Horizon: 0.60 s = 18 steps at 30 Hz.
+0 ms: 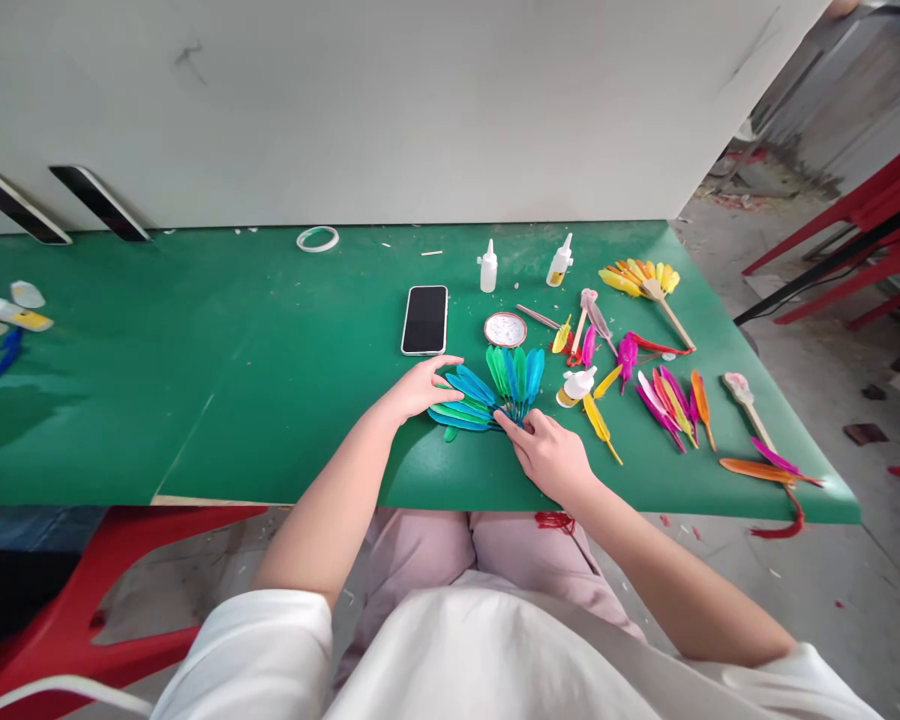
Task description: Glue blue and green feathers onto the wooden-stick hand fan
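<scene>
A fan of blue and green feathers [474, 398] lies spread on the green table in front of me, its quills meeting near the right side. My left hand [418, 390] is at the fan's left edge, fingers apart and touching the blue feather tips. The index finger of my right hand [551, 452] presses on the joined quills, with the other fingers curled; its grip underneath is partly hidden. Just right of the fan is a white glue bottle [579, 384]. Behind the fan sits a small round dish [505, 330] with whitish contents.
A phone [425, 320] lies behind my left hand. Two glue bottles [488, 268] stand farther back. Loose pink, yellow and orange feathers [669, 402] lie at right, near a finished yellow feather fan [641, 278]. A tape roll [317, 239] lies near the wall.
</scene>
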Each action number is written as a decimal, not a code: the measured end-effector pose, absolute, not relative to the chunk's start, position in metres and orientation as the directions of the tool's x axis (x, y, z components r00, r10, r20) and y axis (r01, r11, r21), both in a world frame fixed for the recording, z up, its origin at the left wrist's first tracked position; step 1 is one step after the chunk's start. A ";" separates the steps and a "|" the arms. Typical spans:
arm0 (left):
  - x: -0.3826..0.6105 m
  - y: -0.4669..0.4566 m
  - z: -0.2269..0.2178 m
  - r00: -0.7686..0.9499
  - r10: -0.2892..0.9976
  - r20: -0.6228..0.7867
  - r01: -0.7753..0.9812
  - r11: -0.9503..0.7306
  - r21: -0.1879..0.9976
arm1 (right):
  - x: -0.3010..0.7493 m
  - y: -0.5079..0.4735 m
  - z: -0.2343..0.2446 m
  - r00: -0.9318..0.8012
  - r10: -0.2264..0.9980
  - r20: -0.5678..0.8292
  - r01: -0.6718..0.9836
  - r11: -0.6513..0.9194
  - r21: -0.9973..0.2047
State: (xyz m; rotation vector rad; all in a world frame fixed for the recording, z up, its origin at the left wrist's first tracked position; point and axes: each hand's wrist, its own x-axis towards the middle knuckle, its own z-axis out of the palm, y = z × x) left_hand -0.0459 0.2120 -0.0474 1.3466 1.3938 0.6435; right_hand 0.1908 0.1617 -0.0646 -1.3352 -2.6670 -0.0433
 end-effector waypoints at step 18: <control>-0.043 0.190 -0.047 0.025 0.960 -0.279 0.366 0.251 0.896 | 0.193 0.160 -0.062 -0.519 0.839 0.161 0.825 0.541 -0.160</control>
